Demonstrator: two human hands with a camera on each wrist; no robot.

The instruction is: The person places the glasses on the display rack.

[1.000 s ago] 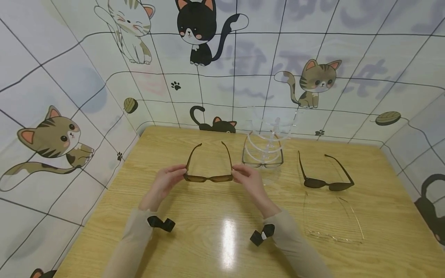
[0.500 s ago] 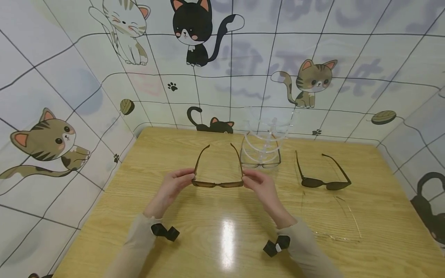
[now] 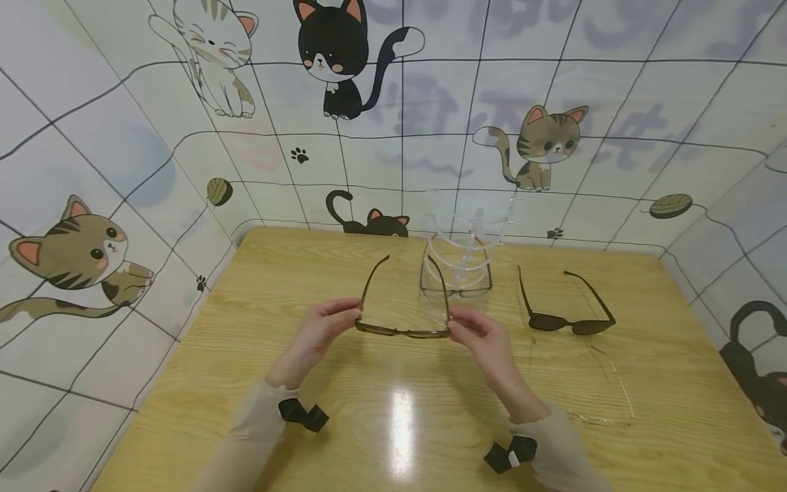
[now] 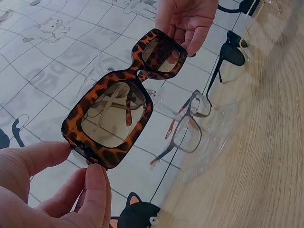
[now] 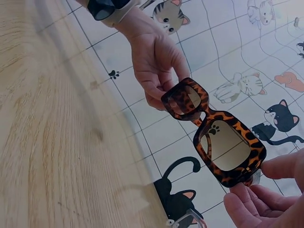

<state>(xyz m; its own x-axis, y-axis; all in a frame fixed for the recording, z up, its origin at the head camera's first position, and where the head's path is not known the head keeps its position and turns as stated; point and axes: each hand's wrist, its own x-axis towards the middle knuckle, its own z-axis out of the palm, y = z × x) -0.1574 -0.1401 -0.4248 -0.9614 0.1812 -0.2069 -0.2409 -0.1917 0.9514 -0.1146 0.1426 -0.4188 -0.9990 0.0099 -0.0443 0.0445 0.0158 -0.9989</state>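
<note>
Currently, I'm pinching the tortoiseshell sunglasses with thick rectangular plastic rims and brown-tinted lenses (image 4: 124,75) at both ends. My left hand (image 3: 320,333) has the left outer corner of the frame between thumb and fingers, and my right hand (image 3: 486,344) grips the opposite corner the same way. The sunglasses sit between my hands, seemingly lifted clear of the pale wood-grain table (image 3: 344,410).

Their long axis runs crosswise, from one hand to the other, with the lens front nearest me and both temples unfolded, pointing away towards the wall. What matters most is where the transparent plastic stand with curved arms (image 3: 478,222) lies: beyond my fingers and off to the right, so my right hand is the nearer one. From above, the right temple overlaps the stand's lower part, though I can't judge the gap in depth.

A pair of grey rectangular eyeglasses with clear lenses (image 4: 186,135) is low at that stand; whether it rests on it, I can't tell. Farther right lie black sunglasses with dark lenses (image 3: 572,325), and nearer me, thin gold-wire eyeglasses (image 3: 599,421), partly hidden by my arm.
</note>
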